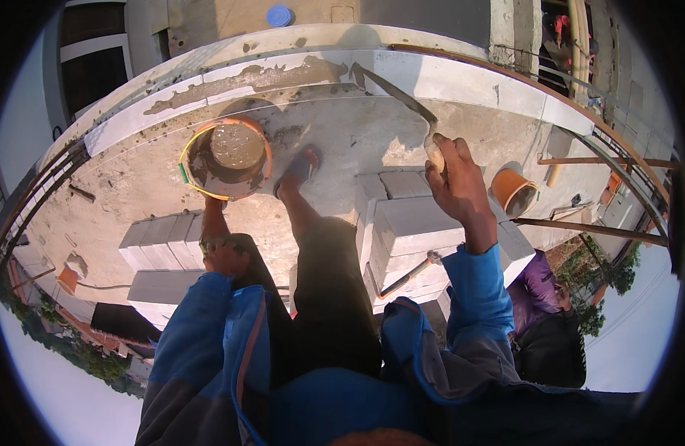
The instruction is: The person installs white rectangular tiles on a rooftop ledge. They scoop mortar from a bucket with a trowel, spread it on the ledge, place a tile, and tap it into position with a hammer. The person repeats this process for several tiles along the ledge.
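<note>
My right hand (463,186) is closed around the pale handle of a trowel (402,97). The trowel's long, mortar-smeared blade slants away to the far left, its tip at the low white block wall (446,74). Wet grey mortar (283,74) lies in a rough strip along the wall's top, left of the tip. My left hand (226,257) rests on my left knee with nothing in it, fingers loosely spread. Beyond that knee stands an orange-rimmed bucket (267,160) with grey mortar inside.
White blocks (417,223) are stacked at right, with a hammer (411,276) lying on them; more blocks (160,241) sit at left. An orange bucket (515,192) lies tipped at right. Metal rails (595,234) edge the floor. A person in purple (534,293) is behind at right.
</note>
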Demonstrator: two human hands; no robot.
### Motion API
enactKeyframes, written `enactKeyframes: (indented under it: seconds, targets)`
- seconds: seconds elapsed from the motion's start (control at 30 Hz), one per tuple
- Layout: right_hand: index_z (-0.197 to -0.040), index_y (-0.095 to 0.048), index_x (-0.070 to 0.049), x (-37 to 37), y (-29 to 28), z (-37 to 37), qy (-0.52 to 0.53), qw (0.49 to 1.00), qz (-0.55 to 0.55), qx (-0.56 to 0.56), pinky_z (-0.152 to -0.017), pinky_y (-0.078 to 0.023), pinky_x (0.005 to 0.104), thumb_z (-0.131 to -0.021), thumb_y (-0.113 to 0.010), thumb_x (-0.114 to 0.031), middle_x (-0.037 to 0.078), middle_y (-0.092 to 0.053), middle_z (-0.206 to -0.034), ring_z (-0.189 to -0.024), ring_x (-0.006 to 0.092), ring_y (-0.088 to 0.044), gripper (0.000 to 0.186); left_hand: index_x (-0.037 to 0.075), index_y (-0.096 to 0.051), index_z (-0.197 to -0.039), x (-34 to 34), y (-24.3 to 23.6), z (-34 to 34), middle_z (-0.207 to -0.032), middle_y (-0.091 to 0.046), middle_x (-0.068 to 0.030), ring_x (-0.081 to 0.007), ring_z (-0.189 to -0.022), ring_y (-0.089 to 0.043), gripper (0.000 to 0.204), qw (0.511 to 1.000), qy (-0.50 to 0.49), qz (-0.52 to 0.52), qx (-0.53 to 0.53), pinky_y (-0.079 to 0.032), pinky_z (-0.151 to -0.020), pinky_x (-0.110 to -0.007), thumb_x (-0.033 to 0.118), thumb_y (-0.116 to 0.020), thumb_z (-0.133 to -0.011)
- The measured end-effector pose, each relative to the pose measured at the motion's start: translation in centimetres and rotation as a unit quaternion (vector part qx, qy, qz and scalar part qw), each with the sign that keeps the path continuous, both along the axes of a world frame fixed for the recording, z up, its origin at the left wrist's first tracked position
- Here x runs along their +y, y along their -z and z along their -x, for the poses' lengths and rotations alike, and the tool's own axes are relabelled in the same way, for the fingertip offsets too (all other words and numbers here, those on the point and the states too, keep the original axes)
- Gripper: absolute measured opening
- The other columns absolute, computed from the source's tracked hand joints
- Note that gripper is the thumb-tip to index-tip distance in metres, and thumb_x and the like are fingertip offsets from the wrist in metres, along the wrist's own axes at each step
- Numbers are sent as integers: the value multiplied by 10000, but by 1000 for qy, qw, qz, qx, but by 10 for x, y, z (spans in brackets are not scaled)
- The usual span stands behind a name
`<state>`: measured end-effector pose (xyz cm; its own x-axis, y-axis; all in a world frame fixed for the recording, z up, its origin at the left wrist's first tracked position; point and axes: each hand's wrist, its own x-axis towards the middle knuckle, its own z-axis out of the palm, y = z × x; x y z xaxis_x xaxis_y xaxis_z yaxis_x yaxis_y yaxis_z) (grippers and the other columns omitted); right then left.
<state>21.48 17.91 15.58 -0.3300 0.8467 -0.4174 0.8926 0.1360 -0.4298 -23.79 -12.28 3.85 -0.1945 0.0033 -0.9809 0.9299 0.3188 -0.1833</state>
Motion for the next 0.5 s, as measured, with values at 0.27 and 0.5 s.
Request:
enactKeyframes:
  seconds: [0.27, 0.5]
  targets:
    - [-1482, -553, -255, 95, 71, 64, -323, 872, -126, -346, -705, -619, 417, -1022, -631, -142, 110, -614, -1137, -874, 291, -725, 480, 132, -567, -1588, -25, -9, -2, -1709, -427, -208, -497, -1626, -282, 782, 997, -58, -50, 24, -316, -1290, -631, 605, -615, -967]
    - [-1514, -512, -260, 116, -43, 34, -458, 760, -173, -427, -547, -570, 330, -1031, -606, -114, 96, -594, -1140, -774, 237, -719, 513, 139, -588, -1570, -56, -2, -5, -1702, -430, -211, -492, -1617, -304, 757, 987, -149, -64, 3, -349, -1257, -662, 578, -643, -956]
